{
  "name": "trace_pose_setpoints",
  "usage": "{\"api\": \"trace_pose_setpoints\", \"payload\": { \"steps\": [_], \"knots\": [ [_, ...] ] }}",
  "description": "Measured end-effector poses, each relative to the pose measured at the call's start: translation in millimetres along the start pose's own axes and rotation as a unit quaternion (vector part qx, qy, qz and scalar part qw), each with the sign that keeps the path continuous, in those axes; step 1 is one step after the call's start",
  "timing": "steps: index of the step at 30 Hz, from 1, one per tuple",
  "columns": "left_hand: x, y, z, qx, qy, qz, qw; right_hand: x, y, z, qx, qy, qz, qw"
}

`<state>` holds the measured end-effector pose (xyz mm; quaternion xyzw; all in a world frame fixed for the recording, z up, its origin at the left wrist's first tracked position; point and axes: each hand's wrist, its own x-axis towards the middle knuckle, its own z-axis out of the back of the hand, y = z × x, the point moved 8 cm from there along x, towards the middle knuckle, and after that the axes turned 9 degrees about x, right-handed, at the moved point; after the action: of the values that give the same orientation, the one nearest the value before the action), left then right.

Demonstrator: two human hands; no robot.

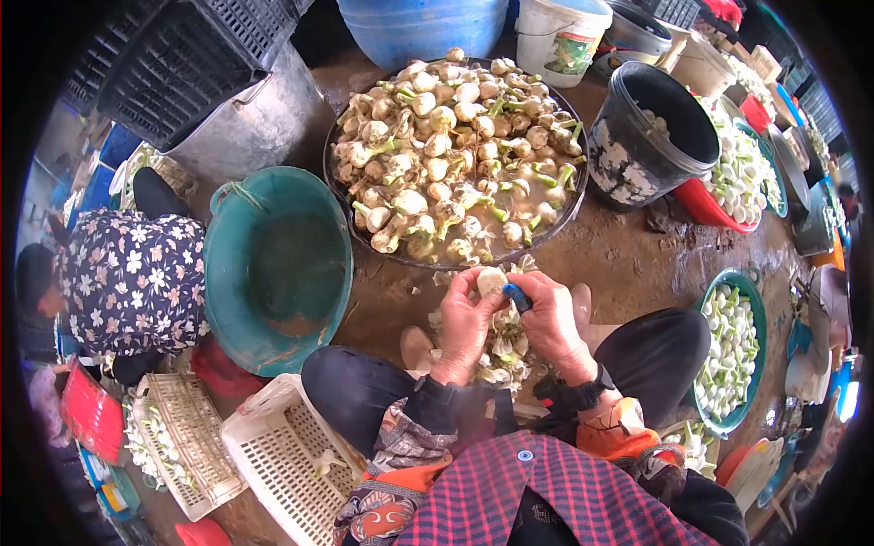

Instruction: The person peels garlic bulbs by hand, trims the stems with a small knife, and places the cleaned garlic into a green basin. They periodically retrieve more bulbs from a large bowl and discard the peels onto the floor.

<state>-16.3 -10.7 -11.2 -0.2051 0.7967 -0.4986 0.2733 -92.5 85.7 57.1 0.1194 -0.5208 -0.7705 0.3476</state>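
Note:
My left hand (468, 326) is closed around a pale peeled garlic bulb (492, 281), held up in front of my knees. Against that bulb, my right hand (549, 318) grips a small blue-handled knife (517, 297); its blade is hidden. Both hands meet just past the near rim of a wide round tray (428, 265). Heaped on the tray are many unpeeled garlic bulbs (439, 146) with dirty skins and short green stems. Below my hands, between my legs, lies a pile of garlic peelings (506, 350).
A green tub (228, 273) stands left, beside a person in a flowered top (132, 273). A white plastic basket (264, 437) is by my left knee. A black bucket (619, 155) stands beyond the tray, and a green basin (760, 337) of peeled bulbs sits right.

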Motion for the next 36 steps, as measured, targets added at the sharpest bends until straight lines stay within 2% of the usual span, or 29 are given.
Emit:
{"api": "trace_pose_setpoints", "payload": {
  "steps": [4,9,10,12,13,15,17,18,21,22,25,27,28,32,35,36],
  "knots": [
    [-0.8,-3.2,1.6,0.053,0.004,-0.046,0.998,-0.9,2.4,-4.5,-0.082,0.011,0.019,0.996],
    [3.4,9.0,7.5,0.035,0.025,-0.005,0.999,3.4,2.1,-14.5,-0.195,0.018,0.051,0.979],
    [3.7,8.6,7.7,0.028,0.029,0.006,0.999,4.7,-2.9,-13.4,-0.189,0.011,0.032,0.981],
    [-0.1,10.4,3.3,-0.074,0.075,0.064,0.992,5.3,-16.1,-9.8,-0.175,0.0,-0.008,0.984],
    [-2.8,10.1,0.9,-0.125,0.096,0.092,0.983,6.3,-40.1,-5.3,-0.153,-0.013,-0.093,0.984],
    [0.7,11.7,3.8,-0.216,0.13,0.073,0.965,5.6,-91.5,7.1,-0.195,-0.01,-0.209,0.958],
    [2.5,7.2,3.8,-0.337,0.155,0.063,0.927,-14.9,-153.2,-3.3,-0.291,0.131,-0.244,0.916],
    [3.5,5.5,4.6,-0.313,0.154,0.067,0.935,-23.7,-172.2,-9.5,-0.336,0.201,-0.258,0.883],
    [6.2,8.0,8.8,-0.249,0.104,0.083,0.959,1.6,-92.7,13.1,-0.18,0.134,-0.185,0.957],
    [7.2,10.8,9.5,-0.234,0.095,0.092,0.963,10.8,-76.4,20.8,-0.019,0.075,-0.162,0.984],
    [6.9,14.5,1.9,-0.236,0.098,0.108,0.961,17.9,-22.8,12.1,0.103,0.089,-0.004,0.991],
    [9.2,17.6,-0.5,-0.149,0.101,0.104,0.978,9.8,0.8,-3.9,-0.077,0.089,0.132,0.984],
    [8.5,16.4,-0.7,-0.125,0.098,0.101,0.982,6.4,5.7,-7.7,-0.118,0.066,0.165,0.977],
    [4.7,10.7,-1.0,-0.096,0.117,0.107,0.983,5.0,3.5,-12.4,-0.109,0.064,0.115,0.985],
    [3.5,4.6,-9.0,-0.111,0.17,0.102,0.974,4.4,-26.7,-13.5,-0.04,0.048,-0.068,0.996],
    [1.8,3.6,-10.4,-0.127,0.172,0.113,0.97,4.0,-46.9,-15.4,0.084,0.055,-0.145,0.984]
  ]
}}
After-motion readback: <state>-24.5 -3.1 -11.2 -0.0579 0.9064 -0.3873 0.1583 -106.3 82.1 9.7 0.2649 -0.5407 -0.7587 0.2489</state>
